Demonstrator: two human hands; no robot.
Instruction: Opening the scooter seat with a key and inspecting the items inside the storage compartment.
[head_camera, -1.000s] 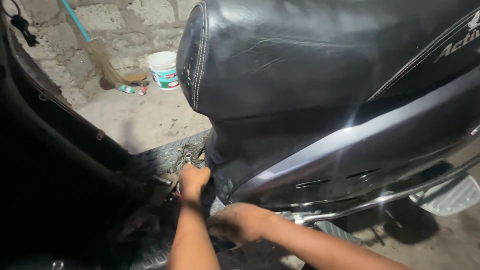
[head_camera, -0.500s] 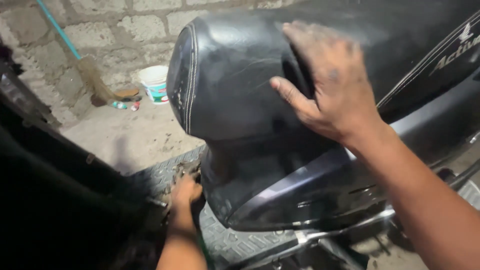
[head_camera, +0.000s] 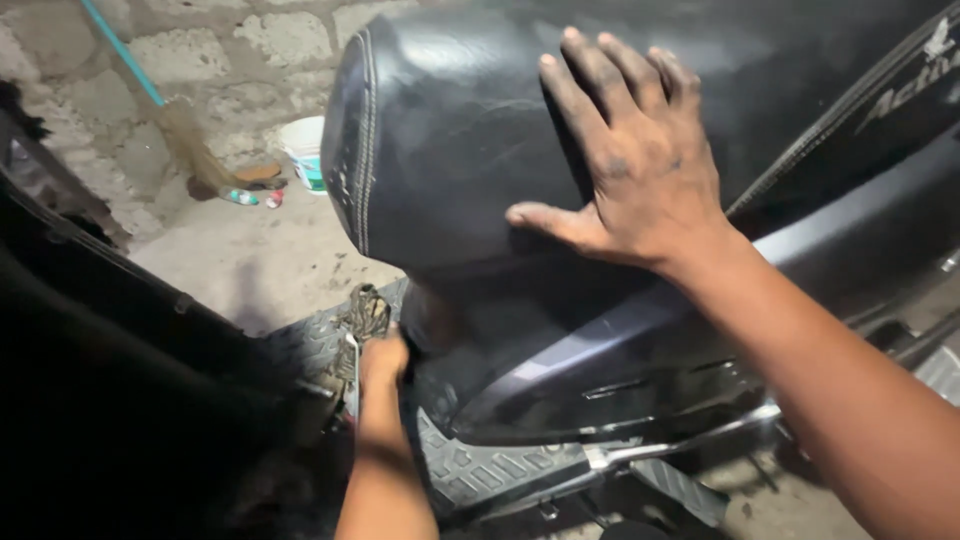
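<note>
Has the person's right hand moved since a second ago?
Yes. The right hand was low by the footboard, beside the left hand; it has come up and now lies flat, fingers spread, on the black seat.

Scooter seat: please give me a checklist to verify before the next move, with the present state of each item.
1. Right hand lies flat on the black seat, fingers spread: ok.
2. Left hand is down at the footboard, below the front of the seat: ok.
3. What the left hand grips: cannot tell, its fingers are hidden.
4. Seat latched or free: cannot tell, the lock is not in view.
5. Dirty rag lies on the footboard close to the left hand, in the working space: not ok.
6. White bucket and broom stand by the wall, apart from the scooter: ok.
</note>
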